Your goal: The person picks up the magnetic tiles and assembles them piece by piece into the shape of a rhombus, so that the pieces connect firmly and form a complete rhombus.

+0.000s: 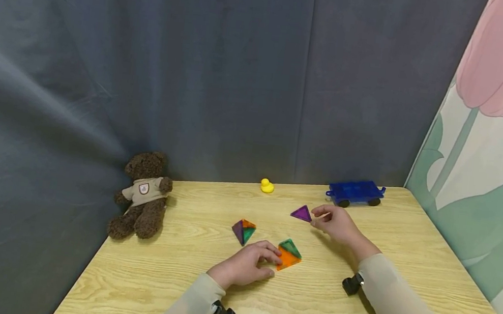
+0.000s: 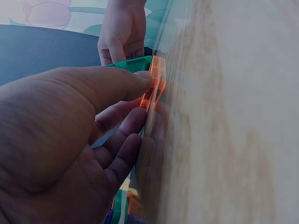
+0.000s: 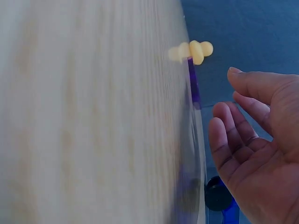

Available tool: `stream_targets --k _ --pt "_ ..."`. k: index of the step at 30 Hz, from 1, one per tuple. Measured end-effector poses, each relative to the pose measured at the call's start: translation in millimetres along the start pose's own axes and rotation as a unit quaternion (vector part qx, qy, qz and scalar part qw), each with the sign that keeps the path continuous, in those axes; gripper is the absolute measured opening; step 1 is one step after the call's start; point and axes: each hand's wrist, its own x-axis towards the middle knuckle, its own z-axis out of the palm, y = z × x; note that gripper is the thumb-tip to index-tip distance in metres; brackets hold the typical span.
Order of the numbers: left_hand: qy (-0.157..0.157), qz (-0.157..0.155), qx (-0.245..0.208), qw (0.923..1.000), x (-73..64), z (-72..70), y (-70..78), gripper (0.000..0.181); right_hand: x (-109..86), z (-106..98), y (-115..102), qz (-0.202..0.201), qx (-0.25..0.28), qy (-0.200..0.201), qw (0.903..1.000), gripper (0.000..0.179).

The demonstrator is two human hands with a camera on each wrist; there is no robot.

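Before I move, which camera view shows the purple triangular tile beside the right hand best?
The head view: it shows the purple triangular tile from above, all three sides clear, near the right hand. The right wrist view gives only a thin, edge-on purple strip; in the left wrist view, I cannot make it out.

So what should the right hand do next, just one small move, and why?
I'd probably have the right hand close gently on the purple triangle. It is right beside that piece but holds nothing, and the triangle lies flat on the table, within easy reach. The left hand is busy at the orange piece.
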Motion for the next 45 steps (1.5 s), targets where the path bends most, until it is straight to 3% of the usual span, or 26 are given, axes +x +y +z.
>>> stream_targets --k 32,45 --pt "0.007 0.0 0.007 0.9999 0.7 -0.1 -1.7 0.025 48.9 8 9 0.006 -0.065 -0.024 0.9976 0.052" --pt "0.019 -0.015 -0.021 0.9995 -0.9 1.8 -8.8 0.024 52.4 9 8 0.011 -0.069 -0.058 0.9959 0.056"
